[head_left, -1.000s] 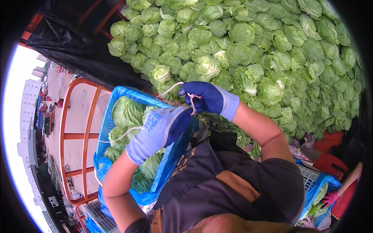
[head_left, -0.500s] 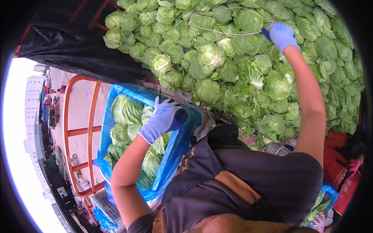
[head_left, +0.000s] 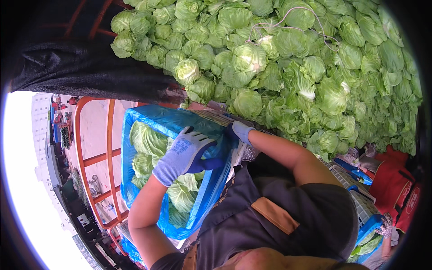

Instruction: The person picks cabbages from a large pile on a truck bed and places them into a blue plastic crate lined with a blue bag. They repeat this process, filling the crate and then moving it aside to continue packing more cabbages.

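Observation:
A crate lined with blue plastic (head_left: 128,135) stands at my left with several green cabbages (head_left: 150,138) in it. Above its middle is my left hand (head_left: 180,155), in a pale blue knit glove with a dark blue palm. Its fingers stretch toward the far side of the liner, and its thumb stands apart. My right hand (head_left: 240,132), gloved the same way, is at the crate's far right corner. Its fingers curl against the blue liner and are partly hidden. Beyond, a loose pale string (head_left: 288,28) lies across a large heap of cabbages (head_left: 247,102).
Orange metal rails (head_left: 109,155) rise left of the crate. Black cloth (head_left: 90,74) hangs at the far left. To my right are a grey plastic crate (head_left: 362,202), a red bag (head_left: 391,184) and another person's patterned glove (head_left: 385,226) beside a blue-lined crate of leaves.
My right hand has come down from the string on the heap to the crate's far right corner. The string lies there in a different curve. My left hand has stayed over the crate.

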Demonstrator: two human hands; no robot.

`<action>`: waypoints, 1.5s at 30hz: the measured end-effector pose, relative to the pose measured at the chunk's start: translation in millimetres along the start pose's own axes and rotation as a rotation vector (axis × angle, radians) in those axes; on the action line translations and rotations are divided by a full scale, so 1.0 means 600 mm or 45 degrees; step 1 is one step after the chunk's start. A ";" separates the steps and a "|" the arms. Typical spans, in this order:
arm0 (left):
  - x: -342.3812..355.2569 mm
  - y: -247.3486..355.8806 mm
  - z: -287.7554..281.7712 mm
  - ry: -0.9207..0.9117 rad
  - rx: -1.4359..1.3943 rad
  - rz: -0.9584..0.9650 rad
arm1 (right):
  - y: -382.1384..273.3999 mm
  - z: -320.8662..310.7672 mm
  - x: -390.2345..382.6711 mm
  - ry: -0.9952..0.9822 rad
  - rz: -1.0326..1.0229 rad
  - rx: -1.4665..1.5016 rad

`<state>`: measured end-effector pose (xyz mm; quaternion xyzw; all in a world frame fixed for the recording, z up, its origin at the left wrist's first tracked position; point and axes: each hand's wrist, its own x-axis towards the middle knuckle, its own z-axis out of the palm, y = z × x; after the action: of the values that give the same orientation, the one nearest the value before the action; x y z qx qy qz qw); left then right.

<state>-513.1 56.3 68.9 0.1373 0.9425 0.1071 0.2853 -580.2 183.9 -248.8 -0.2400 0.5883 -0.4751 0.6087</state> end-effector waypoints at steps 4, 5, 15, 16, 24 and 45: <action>0.002 -0.015 -0.032 -0.199 0.030 0.118 | -0.004 0.000 0.012 -0.007 -0.050 0.103; 0.010 -0.021 -0.038 -0.263 0.021 0.098 | -0.005 0.001 0.015 -0.005 -0.063 0.124; 0.005 -0.038 -0.024 -0.148 -0.010 0.085 | -0.189 0.027 0.016 0.313 -1.265 0.015; 0.008 -0.039 -0.023 -0.055 0.007 0.143 | -0.230 0.023 0.013 -0.013 -1.062 0.680; -0.143 -0.063 -0.018 0.146 -1.574 -0.296 | -0.452 0.081 -0.150 -0.800 -1.538 0.293; -0.532 -0.240 0.169 0.507 -0.079 -0.698 | -0.503 0.218 -0.309 0.041 -1.428 -0.600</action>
<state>-228.8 -168.9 108.3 -0.1537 0.9778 0.0795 0.1179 -519.2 178.0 123.6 -0.6344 0.4706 -0.5840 0.1872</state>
